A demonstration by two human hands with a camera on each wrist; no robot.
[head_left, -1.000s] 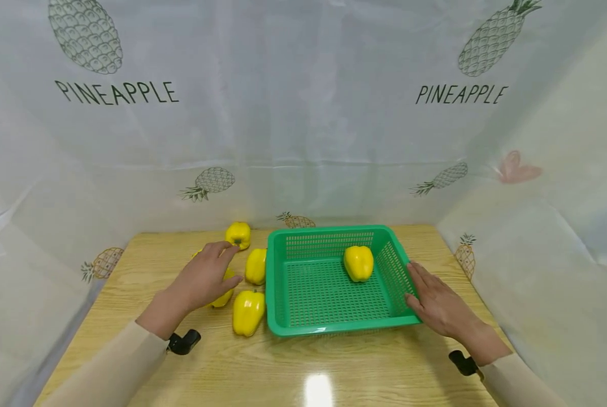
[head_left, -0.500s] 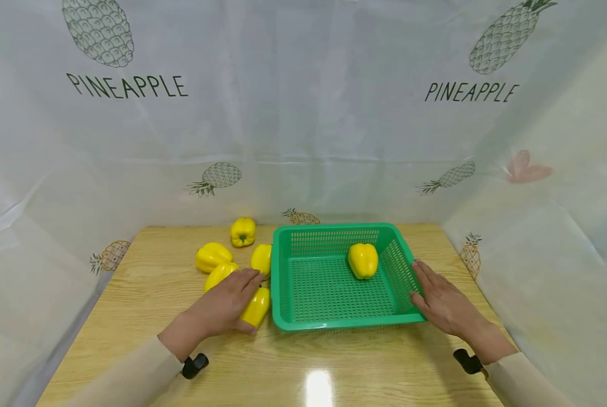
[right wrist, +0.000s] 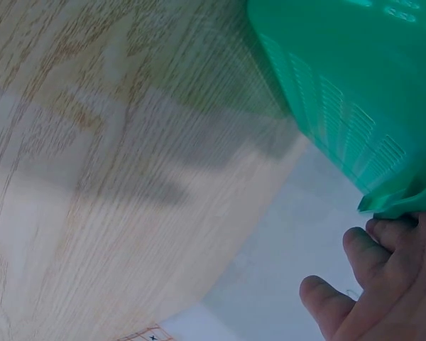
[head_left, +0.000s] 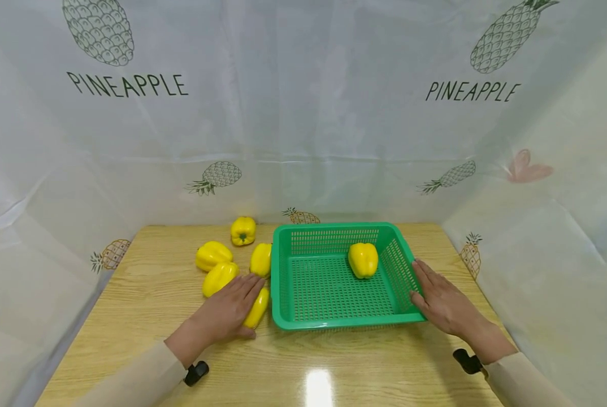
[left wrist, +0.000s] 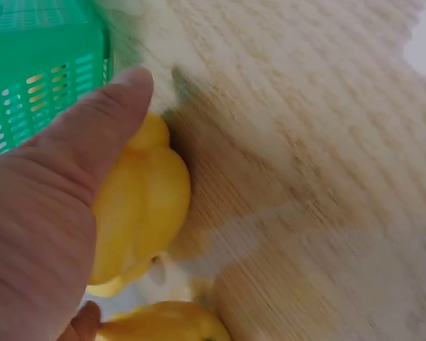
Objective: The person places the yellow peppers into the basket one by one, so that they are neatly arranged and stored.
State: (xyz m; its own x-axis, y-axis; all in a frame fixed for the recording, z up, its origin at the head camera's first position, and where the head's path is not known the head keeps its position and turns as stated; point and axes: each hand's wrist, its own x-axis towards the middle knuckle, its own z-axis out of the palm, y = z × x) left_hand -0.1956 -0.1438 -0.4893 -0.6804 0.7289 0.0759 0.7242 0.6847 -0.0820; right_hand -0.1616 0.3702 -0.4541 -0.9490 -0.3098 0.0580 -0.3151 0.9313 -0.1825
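Upper left, “PINEAPPLE” point(head_left: 128, 86) is printed. A pepper point(head_left: 258, 308) is gripped by the left hand point(head_left: 224, 311), the basket point(head_left: 349, 324) by the right hand point(head_left: 444, 302).

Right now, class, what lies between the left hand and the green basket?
A yellow pepper, partly hidden by the left hand, lies before the green basket in the head view.

Left hand point(head_left: 224, 311) moving closer to person, uncovering rear-left yellow bell pepper point(head_left: 214, 256) and adjoining yellow bell pepper point(head_left: 219, 277), both mostly hidden a second ago. Hand now gripping front yellow bell pepper point(head_left: 258, 310), covering more of it than half a second ago.
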